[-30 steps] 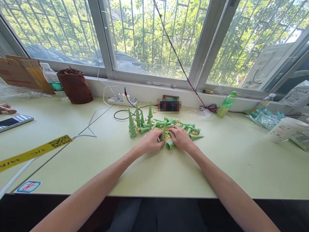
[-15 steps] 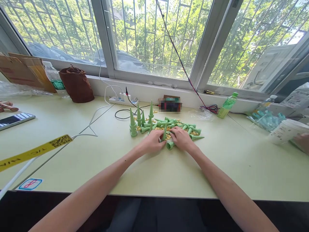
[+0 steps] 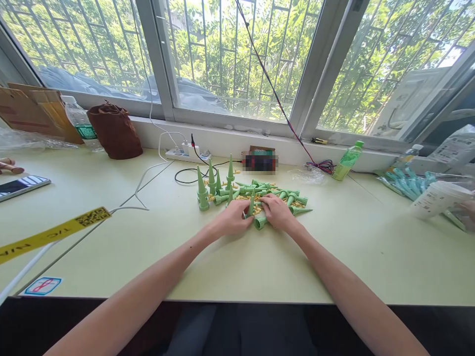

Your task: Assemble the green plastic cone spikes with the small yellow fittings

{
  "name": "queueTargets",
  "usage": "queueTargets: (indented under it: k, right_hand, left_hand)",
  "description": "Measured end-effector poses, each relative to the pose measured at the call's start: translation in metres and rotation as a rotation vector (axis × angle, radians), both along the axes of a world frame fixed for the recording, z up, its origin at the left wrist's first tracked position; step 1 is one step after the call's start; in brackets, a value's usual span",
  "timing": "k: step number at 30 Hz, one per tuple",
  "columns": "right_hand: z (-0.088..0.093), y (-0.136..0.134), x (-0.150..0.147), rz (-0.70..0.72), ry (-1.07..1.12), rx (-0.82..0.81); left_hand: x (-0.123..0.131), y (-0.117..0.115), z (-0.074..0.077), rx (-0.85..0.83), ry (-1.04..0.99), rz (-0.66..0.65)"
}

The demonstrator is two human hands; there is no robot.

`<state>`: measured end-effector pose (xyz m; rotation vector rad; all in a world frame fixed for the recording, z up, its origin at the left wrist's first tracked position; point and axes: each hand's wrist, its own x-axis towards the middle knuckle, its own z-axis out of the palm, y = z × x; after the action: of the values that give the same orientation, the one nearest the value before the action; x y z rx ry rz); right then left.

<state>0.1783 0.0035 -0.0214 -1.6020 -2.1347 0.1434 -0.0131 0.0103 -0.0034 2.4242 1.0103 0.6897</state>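
My left hand point(image 3: 234, 217) is closed around the base of a green plant watering spike point(image 3: 251, 203), which stands tip up on the table. Just to its right, my right hand point(image 3: 277, 211) reaches into the pile with bent fingers; whatever they pinch is hidden. Small yellow valves point(image 3: 257, 209) lie between the two hands. One loose spike point(image 3: 260, 223) rests on its side, its hollow end towards me. Several more green spikes point(image 3: 291, 199) are heaped behind my right hand. To the left, upright spikes point(image 3: 202, 190) with yellow valves at their sides stand in a group.
A power strip point(image 3: 189, 155) and cables lie along the window sill. Further left are a brown pouch point(image 3: 114, 131), a water bottle point(image 3: 83, 126) and a phone point(image 3: 23, 188). At right stand a green bottle point(image 3: 347, 161) and a white cup point(image 3: 440, 199), near another person's hand point(image 3: 469, 207).
The view has shifted very slightly. Both my hands keep nearly the same pose at the pile. At the far right, the white cup and the other person's hand have moved a little.
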Motion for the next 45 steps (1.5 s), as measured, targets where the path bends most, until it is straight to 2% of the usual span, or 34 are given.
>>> queueTargets:
  k: [9,29,38,45]
  right_hand:
    - [0.0032,-0.0030,-0.0020,0.012,0.056,0.019]
    - [0.0042,-0.0038,-0.0060,-0.006,-0.080,-0.016]
    - [-0.0018,-0.0006,-0.0039,0.018,0.024,0.028]
    - [-0.0029,0.0003,-0.0030,0.033,0.171,0.143]
  left_hand:
    - [-0.0018,-0.0004,-0.0001,-0.007,-0.004,0.014]
    - [-0.0011,-0.0010,-0.0005,0.021,0.008,-0.026]
    - [-0.0010,0.0004,-0.0023,0.020,0.031,-0.012]
    - [-0.0014,0.0000,-0.0008,0.032,0.022,-0.017]
